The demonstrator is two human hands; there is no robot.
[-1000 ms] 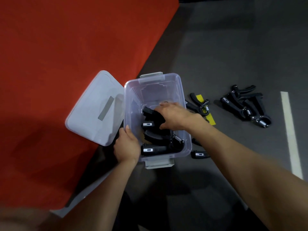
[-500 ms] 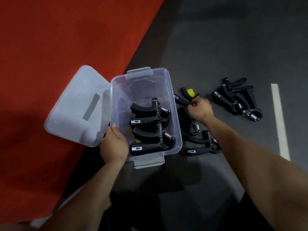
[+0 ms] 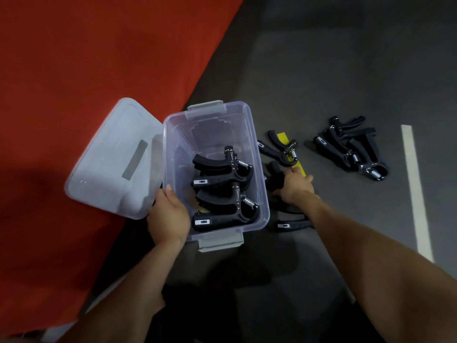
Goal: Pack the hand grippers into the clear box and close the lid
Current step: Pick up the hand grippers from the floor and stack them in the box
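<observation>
Two hand grippers (image 3: 223, 189) lie inside one clear box (image 3: 257, 167). One lid (image 3: 111, 159) sits left of the box. One yellow strip (image 3: 283, 138) lies right of it.

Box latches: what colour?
Grey, on both short ends of the clear box: far latch, near latch. Head view.

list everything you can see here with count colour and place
clear box: one, clear with grey latches, on the dark floor, open
lid: one, clear, off, left of the box on the red mat
hand grippers in the box: two, black
hand grippers beside the box: several, black, exact count unclear
pile of hand grippers: several, black, far right
yellow strip: one, under a gripper
white line: one, right
left hand: grips the box's near left rim
right hand: grips a gripper on the floor
</observation>
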